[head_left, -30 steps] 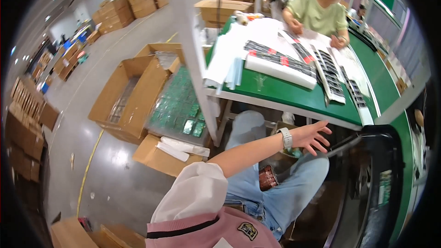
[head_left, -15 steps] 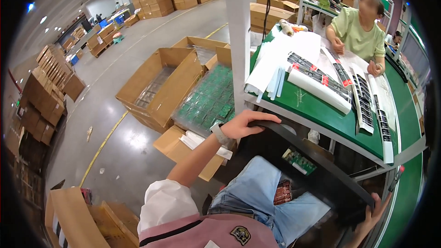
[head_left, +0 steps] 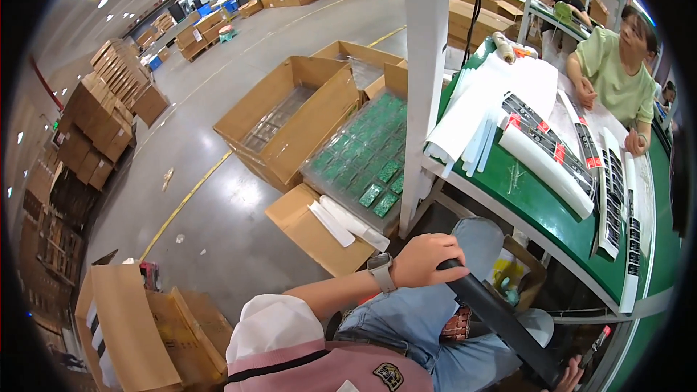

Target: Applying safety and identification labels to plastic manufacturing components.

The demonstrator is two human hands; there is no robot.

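Observation:
A long black panel (head_left: 501, 317) slants edge-on over my lap, its upper end to the left and its lower end near the bottom right. My left hand (head_left: 427, 261) is closed round the upper end, fingers over the edge. At the lower end, the fingers of my right hand (head_left: 571, 375) curl against the panel; the rest of that hand is cut off by the picture's edge. A slim dark tool with a red tip (head_left: 605, 332) juts up beside my right hand; I cannot tell whether the hand grips it. The panel's broad faces are hidden.
To my right stands a green-topped table (head_left: 523, 178) with white rolls and black printed strips; a person (head_left: 617, 65) sits beyond it. A white post (head_left: 425, 94) rises at its corner. Left of it are green circuit boards in trays (head_left: 363, 152) and open cartons (head_left: 287, 123).
The panel has been tilted up onto its edge, so the small circuit board on it no longer shows. Both hands have moved lower with it, and my left fingers have curled round its end.

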